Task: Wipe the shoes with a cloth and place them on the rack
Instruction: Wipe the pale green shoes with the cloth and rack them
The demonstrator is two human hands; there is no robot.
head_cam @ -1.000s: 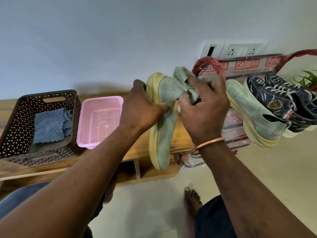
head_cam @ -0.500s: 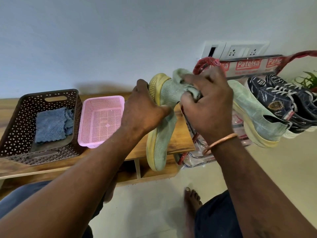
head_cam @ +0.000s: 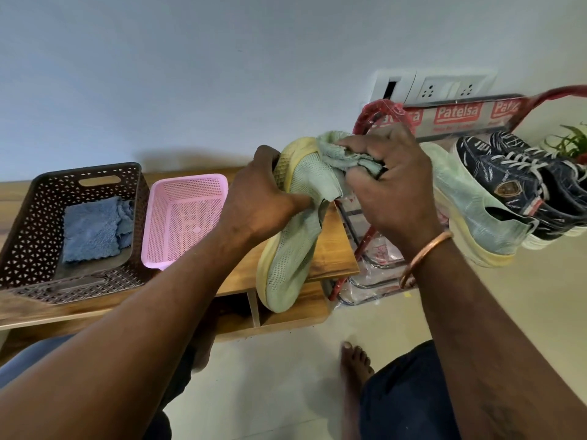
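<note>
Head view: right hand [head_cam: 390, 188], cloth [head_cam: 343, 154] now slightly higher on shoe [head_cam: 295, 255]

Left hand [head_cam: 260, 198] grips green shoe [head_cam: 293, 246]; right hand [head_cam: 389, 188] presses cloth [head_cam: 341, 154]

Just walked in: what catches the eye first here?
In the middle, the left hand holds a pale green shoe on end while the right hand presses a green cloth to its top. At right, its twin and two dark sneakers sit on a red rack. At left, a blue cloth lies in a brown basket.
</note>
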